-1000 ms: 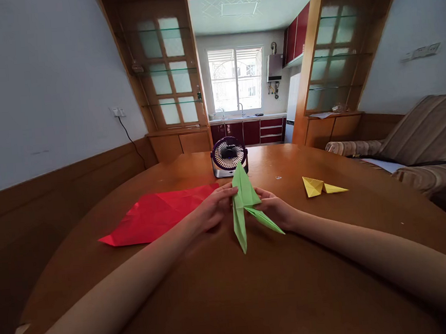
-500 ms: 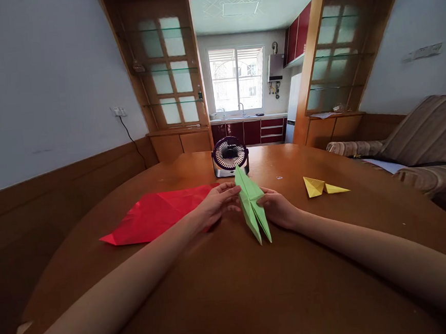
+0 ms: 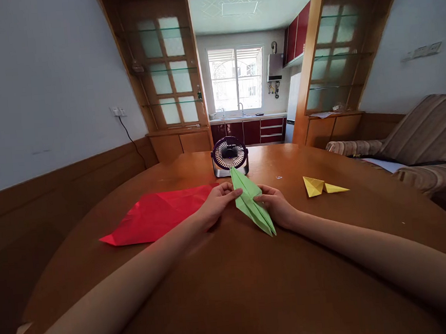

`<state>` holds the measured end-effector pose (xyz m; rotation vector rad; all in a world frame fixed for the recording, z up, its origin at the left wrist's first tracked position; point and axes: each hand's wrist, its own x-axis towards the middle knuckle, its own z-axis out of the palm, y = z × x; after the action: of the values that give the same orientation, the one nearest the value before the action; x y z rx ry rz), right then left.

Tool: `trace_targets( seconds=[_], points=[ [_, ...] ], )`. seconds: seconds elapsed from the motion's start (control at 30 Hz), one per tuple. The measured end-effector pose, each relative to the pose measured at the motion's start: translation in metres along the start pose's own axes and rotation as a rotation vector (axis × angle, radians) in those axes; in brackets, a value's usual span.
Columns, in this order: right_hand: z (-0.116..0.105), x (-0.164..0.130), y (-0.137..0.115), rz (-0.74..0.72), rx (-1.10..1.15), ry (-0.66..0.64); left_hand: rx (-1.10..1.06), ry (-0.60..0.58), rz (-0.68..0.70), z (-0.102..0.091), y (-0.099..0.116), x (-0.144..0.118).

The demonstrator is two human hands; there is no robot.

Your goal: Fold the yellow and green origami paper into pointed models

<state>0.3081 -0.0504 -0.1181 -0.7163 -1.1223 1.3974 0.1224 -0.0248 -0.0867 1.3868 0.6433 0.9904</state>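
Observation:
A folded green paper (image 3: 251, 203), long and pointed at both ends, lies slanted over the wooden table (image 3: 236, 289), its far tip toward the fan and its near tip toward me. My left hand (image 3: 215, 205) pinches its left edge near the middle. My right hand (image 3: 275, 205) grips its right side, fingers on top of the fold. Both flaps at the near end lie together as one point.
A creased red paper sheet (image 3: 153, 214) lies flat to the left of my hands. A small dark desk fan (image 3: 229, 156) stands just behind the green paper. A folded yellow paper (image 3: 321, 186) rests at the right. A striped sofa (image 3: 418, 146) borders the table's right side.
The two green flaps that were spread apart at the near end have closed into one point. The paper has been lowered and tilted flatter toward the table.

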Motion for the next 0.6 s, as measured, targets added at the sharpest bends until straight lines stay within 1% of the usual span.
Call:
trace_targets(
  seconds=[0.1, 0.23, 0.33, 0.4, 0.47, 0.6],
  points=[
    [-0.002, 0.0, 0.003, -0.125, -0.124, 0.045, 0.042, 0.001, -0.019, 0.001, -0.002, 0.001],
    [0.001, -0.004, 0.003, -0.297, -0.339, 0.027, 0.11, -0.011, -0.038, 0.009, 0.001, -0.004],
    [0.004, -0.006, 0.002, -0.363, -0.445, 0.017, 0.13, -0.034, -0.034, 0.012, 0.005, -0.007],
    [0.004, -0.005, 0.002, -0.35, -0.436, 0.04, 0.093, -0.084, -0.05, 0.01, 0.006, -0.007],
    [0.003, -0.002, 0.003, -0.294, -0.372, 0.067, 0.071, -0.115, -0.069, 0.005, 0.006, -0.005],
    [-0.001, 0.002, 0.003, -0.093, -0.183, 0.031, 0.104, -0.05, -0.086, -0.004, 0.005, -0.003]
  ],
)
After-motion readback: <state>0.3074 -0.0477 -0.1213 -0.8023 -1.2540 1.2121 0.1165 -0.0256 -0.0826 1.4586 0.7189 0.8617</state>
